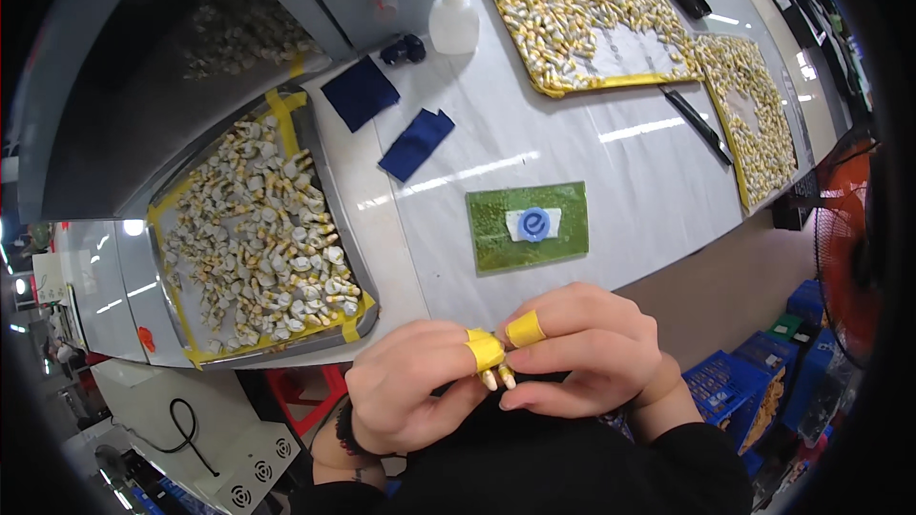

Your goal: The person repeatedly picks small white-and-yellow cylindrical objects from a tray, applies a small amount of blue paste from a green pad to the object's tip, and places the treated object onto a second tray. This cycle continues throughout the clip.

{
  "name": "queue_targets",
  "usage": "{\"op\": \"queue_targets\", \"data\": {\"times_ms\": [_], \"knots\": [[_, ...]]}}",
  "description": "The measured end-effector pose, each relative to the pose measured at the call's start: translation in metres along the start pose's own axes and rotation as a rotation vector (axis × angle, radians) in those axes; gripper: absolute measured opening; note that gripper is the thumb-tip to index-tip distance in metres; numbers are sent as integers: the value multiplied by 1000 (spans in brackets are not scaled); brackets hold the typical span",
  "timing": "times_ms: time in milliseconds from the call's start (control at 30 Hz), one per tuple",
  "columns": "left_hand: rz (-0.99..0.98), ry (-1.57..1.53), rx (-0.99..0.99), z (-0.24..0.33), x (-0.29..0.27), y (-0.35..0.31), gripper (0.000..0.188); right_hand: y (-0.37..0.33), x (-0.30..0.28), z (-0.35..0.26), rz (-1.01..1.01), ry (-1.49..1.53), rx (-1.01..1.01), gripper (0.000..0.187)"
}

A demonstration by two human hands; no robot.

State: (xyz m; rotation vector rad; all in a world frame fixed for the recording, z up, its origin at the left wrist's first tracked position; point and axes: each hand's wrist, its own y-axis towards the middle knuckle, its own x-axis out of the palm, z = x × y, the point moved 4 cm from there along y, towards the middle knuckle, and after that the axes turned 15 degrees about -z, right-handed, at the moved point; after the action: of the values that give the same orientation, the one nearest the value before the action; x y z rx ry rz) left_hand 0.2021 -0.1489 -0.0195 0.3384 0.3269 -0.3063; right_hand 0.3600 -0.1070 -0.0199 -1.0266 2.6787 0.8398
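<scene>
In the head view, the left hand (pixel 410 386) and right hand (pixel 582 353) meet just below the table edge (pixel 534 300), their yellow-taped fingertips (pixel 487 351) pressed together, pinching two small cream-coloured parts (pixel 498 379) between them. A metal tray (pixel 355 272) heaped with similar parts lies left of the hands; a green mat (pixel 496 248) lies just beyond them.

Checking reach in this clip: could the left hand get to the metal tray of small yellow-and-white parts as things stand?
Probably yes. The metal tray lies just ahead-left of the left hand, with nothing between them. But that hand, with the right hand, is pinching small parts, so it isn't free.
</scene>
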Motion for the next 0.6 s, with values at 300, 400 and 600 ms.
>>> {"op": "queue_targets", "data": {"times_ms": [300, 400, 600], "knots": [[-218, 1020, -487, 0, -134, -2, 31, -22, -23, 10, 2, -48, 86, 23], [-116, 963, -491, -25, -174, 34, 33, -25, -26, 13, 29, -60, 102, 21], [-54, 1132, -599, -183, -325, 112, 44, -26, -29, 1, 60, -167, 110, 18]]}}
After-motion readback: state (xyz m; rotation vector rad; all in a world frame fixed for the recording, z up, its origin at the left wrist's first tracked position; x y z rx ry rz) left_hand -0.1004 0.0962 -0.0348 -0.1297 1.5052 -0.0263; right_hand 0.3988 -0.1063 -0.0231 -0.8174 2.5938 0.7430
